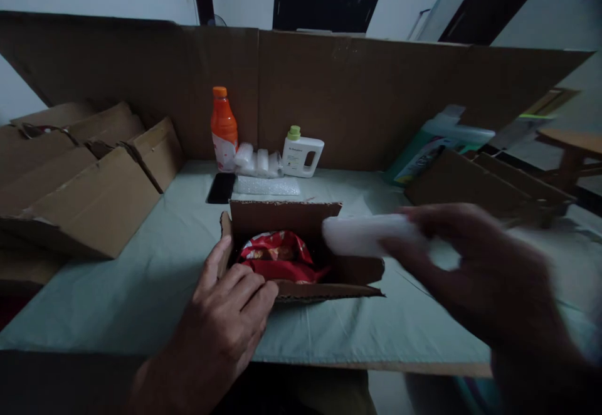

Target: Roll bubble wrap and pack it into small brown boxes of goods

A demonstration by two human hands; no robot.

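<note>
Right hand (pixel 475 271), blurred, pinches white item (pixel 355 234) between thumb and fingers; item's free end above right part of open cardboard box (pixel 286 211). Left hand (pixel 228 324) touches box at near left corner, fingers bent over edge; whether clamped, cannot tell. Red packet (pixel 286 269) inside box, toward left. Box on cloth-covered counter (pixel 141 302). Behind box: dark phone-like slab (pixel 221 188), bubble-wrap piece (pixel 266 185), orange bottle (pixel 224 128), white jug (pixel 296 157).

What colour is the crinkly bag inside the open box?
The bag is mostly red, as the head view shows.
</note>
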